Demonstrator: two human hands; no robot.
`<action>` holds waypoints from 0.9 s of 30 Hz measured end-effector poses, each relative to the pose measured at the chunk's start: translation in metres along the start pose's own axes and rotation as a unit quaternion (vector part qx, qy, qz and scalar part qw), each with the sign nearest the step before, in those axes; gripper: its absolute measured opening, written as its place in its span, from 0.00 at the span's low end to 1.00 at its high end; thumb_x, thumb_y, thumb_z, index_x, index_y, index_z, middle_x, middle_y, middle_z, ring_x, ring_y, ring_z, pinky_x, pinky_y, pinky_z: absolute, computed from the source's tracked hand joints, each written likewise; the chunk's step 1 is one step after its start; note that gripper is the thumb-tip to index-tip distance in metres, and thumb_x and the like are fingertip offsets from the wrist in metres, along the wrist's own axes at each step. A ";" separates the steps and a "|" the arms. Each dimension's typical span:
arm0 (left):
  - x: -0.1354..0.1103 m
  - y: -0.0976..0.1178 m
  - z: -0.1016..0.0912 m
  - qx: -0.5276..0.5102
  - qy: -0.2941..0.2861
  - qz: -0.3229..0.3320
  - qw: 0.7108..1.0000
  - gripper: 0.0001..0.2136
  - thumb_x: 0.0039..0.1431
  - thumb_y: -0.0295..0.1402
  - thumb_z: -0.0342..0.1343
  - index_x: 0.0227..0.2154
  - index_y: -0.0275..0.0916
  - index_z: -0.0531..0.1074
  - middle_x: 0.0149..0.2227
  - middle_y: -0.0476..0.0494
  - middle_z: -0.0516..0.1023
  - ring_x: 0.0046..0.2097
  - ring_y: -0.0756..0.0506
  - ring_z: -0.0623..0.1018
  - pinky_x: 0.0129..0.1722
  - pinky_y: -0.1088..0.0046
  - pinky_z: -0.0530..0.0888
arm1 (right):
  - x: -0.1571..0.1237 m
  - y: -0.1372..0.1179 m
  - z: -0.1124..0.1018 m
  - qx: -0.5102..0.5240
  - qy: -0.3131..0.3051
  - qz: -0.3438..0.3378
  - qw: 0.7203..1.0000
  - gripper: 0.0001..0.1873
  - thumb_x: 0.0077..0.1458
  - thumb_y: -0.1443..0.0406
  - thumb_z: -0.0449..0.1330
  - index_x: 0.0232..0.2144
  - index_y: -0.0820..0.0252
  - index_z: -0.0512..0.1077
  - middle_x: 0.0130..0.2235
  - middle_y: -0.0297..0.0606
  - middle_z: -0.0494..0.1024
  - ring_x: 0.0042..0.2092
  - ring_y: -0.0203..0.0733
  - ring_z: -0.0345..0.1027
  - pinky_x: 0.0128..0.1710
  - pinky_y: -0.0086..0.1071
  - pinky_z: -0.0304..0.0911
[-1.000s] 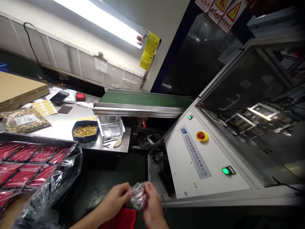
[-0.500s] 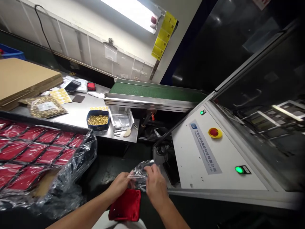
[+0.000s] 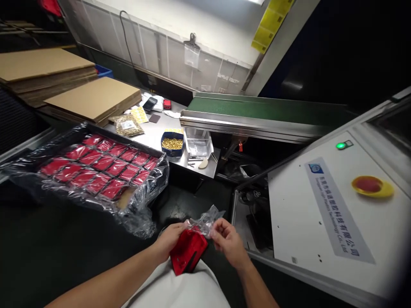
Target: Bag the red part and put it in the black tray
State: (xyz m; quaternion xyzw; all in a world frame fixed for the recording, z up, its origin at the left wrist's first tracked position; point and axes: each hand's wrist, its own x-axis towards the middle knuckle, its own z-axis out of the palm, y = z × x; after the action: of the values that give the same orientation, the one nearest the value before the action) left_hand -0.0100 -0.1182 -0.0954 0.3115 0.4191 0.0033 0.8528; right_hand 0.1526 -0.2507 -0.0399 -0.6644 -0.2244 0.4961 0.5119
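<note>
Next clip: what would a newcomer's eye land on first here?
Low in the middle, the left hand holds a red case while the right hand pinches a crinkled clear plastic bag above it. To the left lies a black tray of matching red pieces under plastic wrap. On the right, a white machine panel carries a red button.

Red case [image 3: 188, 251] is coming out of the clear bag [image 3: 205, 222], tilting toward 7 o'clock; right hand [image 3: 228, 243] is pulling bag off toward 1 o'clock.
</note>
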 end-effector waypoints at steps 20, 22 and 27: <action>-0.012 0.022 0.007 0.125 0.108 0.010 0.986 0.26 0.55 0.59 0.53 0.31 0.36 0.69 0.22 0.51 0.71 0.17 0.51 0.69 0.13 0.78 0.56 | 0.000 0.004 0.014 -0.208 -0.027 -0.073 0.975 0.14 0.61 0.55 0.55 0.37 0.58 0.73 0.30 0.32 0.69 0.30 0.34 0.60 0.31 0.29 0.55; -0.007 0.026 0.009 0.169 0.117 0.039 0.978 0.27 0.54 0.60 0.53 0.22 0.36 0.65 0.17 0.55 0.63 0.14 0.55 0.60 0.13 0.78 0.49 | 0.006 0.008 0.011 -0.126 -0.024 -0.025 0.991 0.16 0.58 0.53 0.57 0.34 0.60 0.71 0.26 0.29 0.66 0.25 0.31 0.56 0.25 0.27 0.53; 0.000 0.029 0.016 0.248 0.095 0.087 0.960 0.25 0.57 0.55 0.53 0.19 0.37 0.63 0.17 0.54 0.61 0.18 0.54 0.58 0.18 0.76 0.52 | 0.011 0.007 0.006 0.005 -0.048 0.037 0.998 0.22 0.53 0.47 0.60 0.32 0.61 0.65 0.21 0.24 0.64 0.15 0.26 0.48 0.14 0.24 0.44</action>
State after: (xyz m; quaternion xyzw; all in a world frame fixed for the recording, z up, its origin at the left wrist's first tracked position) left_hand 0.0091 -0.1032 -0.0725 0.5466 0.4567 0.0031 0.7019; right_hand 0.1506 -0.2419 -0.0513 -0.6449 -0.2216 0.5475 0.4850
